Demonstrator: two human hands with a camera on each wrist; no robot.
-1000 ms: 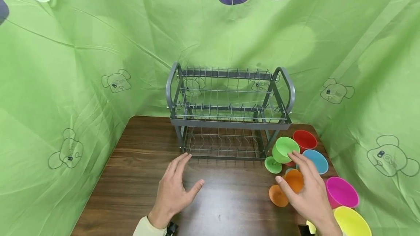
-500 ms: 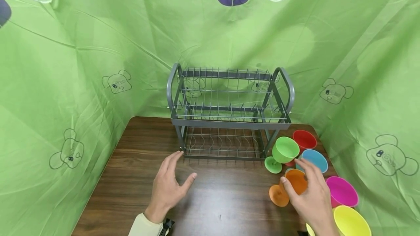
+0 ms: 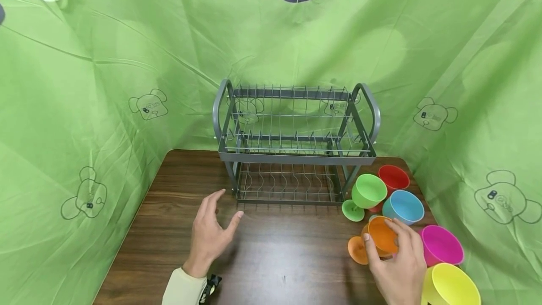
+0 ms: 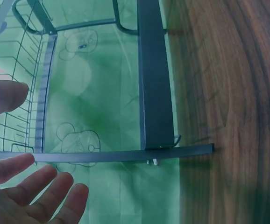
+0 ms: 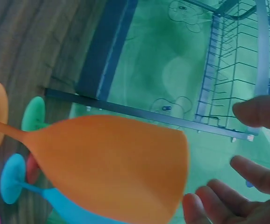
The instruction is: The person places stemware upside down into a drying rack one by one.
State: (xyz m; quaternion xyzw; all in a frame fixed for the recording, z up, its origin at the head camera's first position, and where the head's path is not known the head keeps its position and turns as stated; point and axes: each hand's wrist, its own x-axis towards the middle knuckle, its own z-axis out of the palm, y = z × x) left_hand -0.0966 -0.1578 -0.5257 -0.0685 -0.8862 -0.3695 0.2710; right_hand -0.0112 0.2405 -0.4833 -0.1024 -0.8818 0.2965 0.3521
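Right hand (image 3: 401, 261), four o'clock: fingers parted at orange cup (image 3: 378, 236), no grip seen; apparently reaching, closure likely needed next. Left hand (image 3: 206, 238), seven o'clock: fingers spread, empty.

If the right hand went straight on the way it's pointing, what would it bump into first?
Most likely the orange cup: it lies just ahead of the right hand, though any gap is unclear.

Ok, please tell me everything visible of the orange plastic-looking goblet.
The orange plastic-looking goblet has a smooth, open bowl, a thin stem and a round, flat foot. It appears to stand upright on the brown wood-look table. The person's bare right hand is near its rim; whether they touch is unclear.
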